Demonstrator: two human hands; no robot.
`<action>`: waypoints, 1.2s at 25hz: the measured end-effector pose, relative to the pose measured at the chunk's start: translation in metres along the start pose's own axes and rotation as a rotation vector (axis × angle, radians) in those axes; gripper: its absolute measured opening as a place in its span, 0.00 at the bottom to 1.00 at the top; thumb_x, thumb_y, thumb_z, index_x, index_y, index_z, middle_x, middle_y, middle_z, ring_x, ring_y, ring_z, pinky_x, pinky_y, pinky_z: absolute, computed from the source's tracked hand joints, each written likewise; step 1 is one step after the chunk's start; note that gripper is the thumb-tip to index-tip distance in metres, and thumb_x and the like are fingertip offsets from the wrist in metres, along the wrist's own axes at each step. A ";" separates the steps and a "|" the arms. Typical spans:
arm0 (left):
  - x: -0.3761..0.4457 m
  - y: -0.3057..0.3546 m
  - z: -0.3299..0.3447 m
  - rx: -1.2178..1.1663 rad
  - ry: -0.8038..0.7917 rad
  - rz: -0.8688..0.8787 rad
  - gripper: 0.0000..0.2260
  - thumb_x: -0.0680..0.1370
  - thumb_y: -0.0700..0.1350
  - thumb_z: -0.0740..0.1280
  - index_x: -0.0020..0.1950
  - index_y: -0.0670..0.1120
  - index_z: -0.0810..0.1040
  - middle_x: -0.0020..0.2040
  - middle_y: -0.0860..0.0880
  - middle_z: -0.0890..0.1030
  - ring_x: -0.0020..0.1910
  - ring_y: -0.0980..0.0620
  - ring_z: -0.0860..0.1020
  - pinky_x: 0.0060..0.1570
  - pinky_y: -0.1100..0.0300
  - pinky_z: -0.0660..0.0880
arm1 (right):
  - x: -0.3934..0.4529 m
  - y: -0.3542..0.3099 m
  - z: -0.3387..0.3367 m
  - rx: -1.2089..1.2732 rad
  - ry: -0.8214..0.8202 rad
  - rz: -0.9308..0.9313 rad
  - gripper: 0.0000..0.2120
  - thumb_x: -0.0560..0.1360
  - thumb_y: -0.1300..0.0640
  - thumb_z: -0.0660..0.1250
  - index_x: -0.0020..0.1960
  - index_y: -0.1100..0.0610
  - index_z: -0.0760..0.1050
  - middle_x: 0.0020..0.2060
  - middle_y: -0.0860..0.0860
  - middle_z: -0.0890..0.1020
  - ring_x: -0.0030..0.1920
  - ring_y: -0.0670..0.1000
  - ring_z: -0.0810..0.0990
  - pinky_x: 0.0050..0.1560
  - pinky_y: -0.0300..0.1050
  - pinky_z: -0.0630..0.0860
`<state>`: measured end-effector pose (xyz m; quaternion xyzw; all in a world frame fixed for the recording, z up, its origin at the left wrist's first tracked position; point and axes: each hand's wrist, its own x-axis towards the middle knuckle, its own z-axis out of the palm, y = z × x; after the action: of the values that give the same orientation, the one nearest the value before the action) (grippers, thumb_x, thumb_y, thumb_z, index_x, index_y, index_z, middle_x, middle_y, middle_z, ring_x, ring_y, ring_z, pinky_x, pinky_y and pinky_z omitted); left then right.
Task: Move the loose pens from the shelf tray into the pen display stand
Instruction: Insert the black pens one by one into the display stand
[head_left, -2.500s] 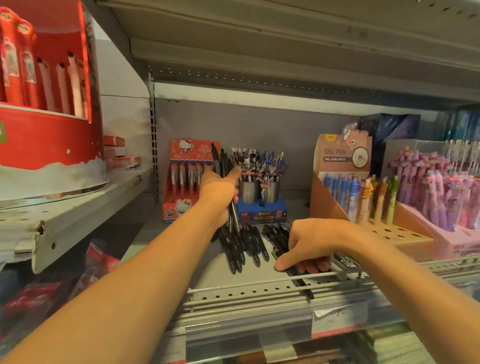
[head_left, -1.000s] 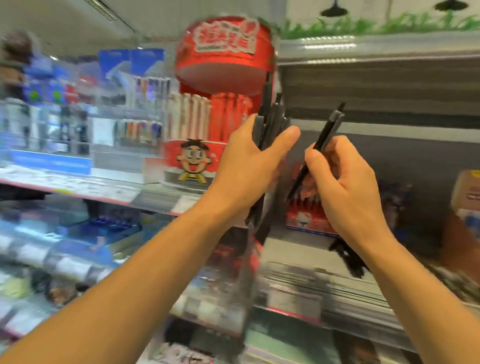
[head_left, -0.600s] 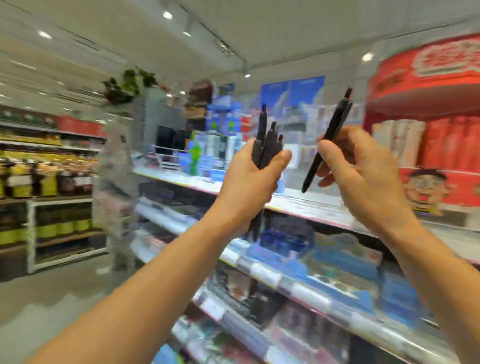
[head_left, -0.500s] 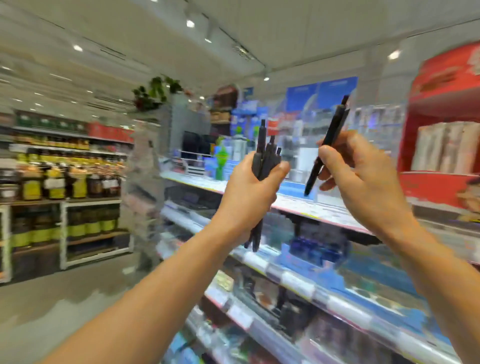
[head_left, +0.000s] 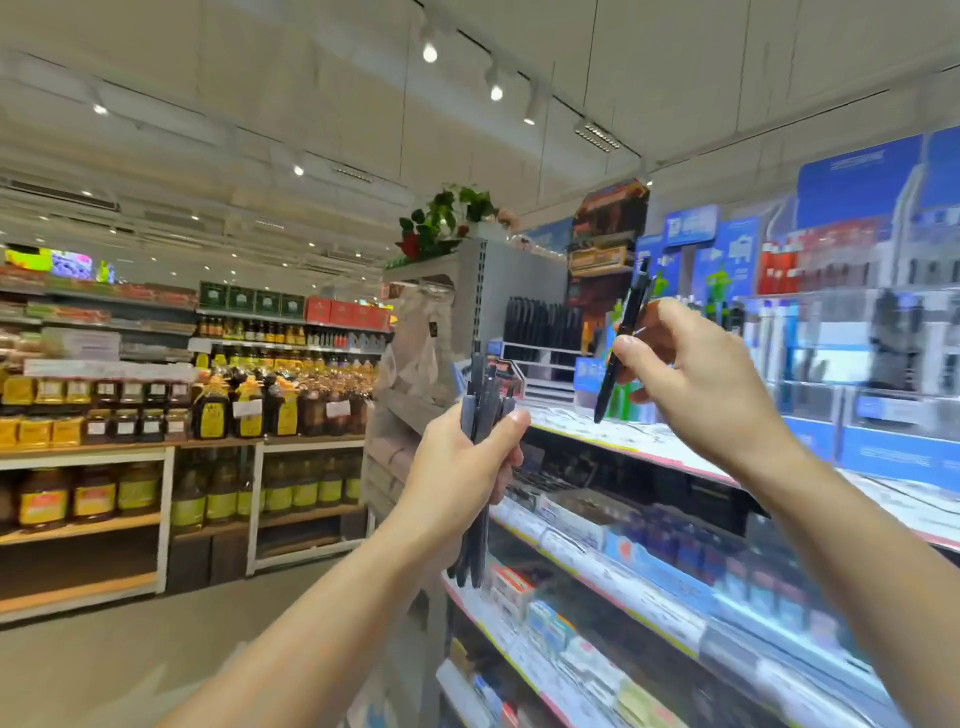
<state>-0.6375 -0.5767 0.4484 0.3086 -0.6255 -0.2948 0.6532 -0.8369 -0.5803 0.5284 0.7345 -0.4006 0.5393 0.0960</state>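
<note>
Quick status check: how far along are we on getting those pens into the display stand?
Picked up: the left hand grips a bundle of dark pens upright, and the right hand pinches a single black pen, tip down. In hand: both are carried along the aisle beside the shelves. Left: no pen is slotted yet. A rack of dark pens stands ahead; whether it is the target I cannot tell.

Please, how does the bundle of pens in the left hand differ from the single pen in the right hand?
The bundle of pens holds several pens, gripped in the fist of the left hand; the single pen is one alone, pinched in the fingers of the right hand. The bundle stands nearly upright; the single pen leans, top to the right. The bundle is held lower, the single pen higher. Both look dark.
</note>
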 end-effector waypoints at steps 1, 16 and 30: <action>0.021 -0.014 -0.008 0.021 -0.010 -0.003 0.12 0.81 0.47 0.67 0.43 0.40 0.75 0.24 0.53 0.74 0.22 0.55 0.68 0.24 0.64 0.67 | 0.017 0.011 0.017 0.004 0.005 0.007 0.11 0.81 0.54 0.65 0.47 0.62 0.72 0.40 0.61 0.83 0.43 0.64 0.82 0.46 0.65 0.80; 0.335 -0.181 -0.070 -0.156 -0.114 0.010 0.09 0.82 0.47 0.66 0.47 0.43 0.75 0.32 0.47 0.76 0.25 0.54 0.69 0.26 0.62 0.69 | 0.220 0.148 0.220 -0.209 0.080 0.138 0.05 0.77 0.59 0.72 0.49 0.56 0.77 0.39 0.55 0.86 0.36 0.52 0.87 0.40 0.53 0.85; 0.527 -0.249 -0.069 -0.436 -0.461 0.120 0.14 0.81 0.50 0.67 0.52 0.38 0.79 0.32 0.49 0.83 0.26 0.54 0.77 0.27 0.66 0.73 | 0.331 0.183 0.310 -0.070 0.255 0.253 0.02 0.80 0.60 0.70 0.51 0.57 0.80 0.39 0.52 0.87 0.39 0.53 0.87 0.41 0.49 0.86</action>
<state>-0.5457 -1.1392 0.5893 0.0492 -0.6962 -0.4450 0.5612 -0.7091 -1.0396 0.6388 0.6001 -0.4928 0.6216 0.1029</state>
